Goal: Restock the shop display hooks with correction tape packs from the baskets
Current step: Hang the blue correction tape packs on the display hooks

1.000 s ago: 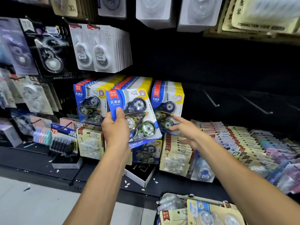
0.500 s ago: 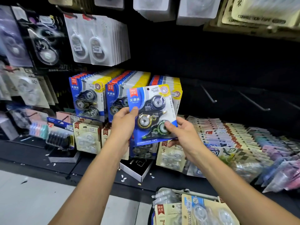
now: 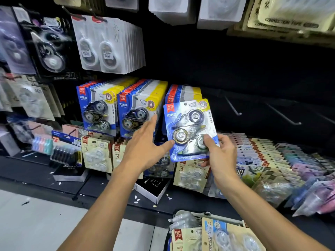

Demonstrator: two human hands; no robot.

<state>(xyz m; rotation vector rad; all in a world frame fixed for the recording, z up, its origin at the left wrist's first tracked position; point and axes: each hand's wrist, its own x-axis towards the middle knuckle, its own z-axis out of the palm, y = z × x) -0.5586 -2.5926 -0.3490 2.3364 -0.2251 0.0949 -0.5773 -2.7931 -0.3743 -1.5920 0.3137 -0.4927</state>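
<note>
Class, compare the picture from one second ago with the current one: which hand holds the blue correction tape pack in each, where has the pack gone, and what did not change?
The blue correction tape pack passed from the left hand to the right hand and moved right, in front of the third hanging stack. The left hand let go and now hangs open, thumb at the pack's edge. The hanging stacks and empty hooks stayed as they were.

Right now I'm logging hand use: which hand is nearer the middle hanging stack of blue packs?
Left. The left hand is spread open just in front of the middle stack, while the right hand is further right, gripping a loose blue pack.
</note>
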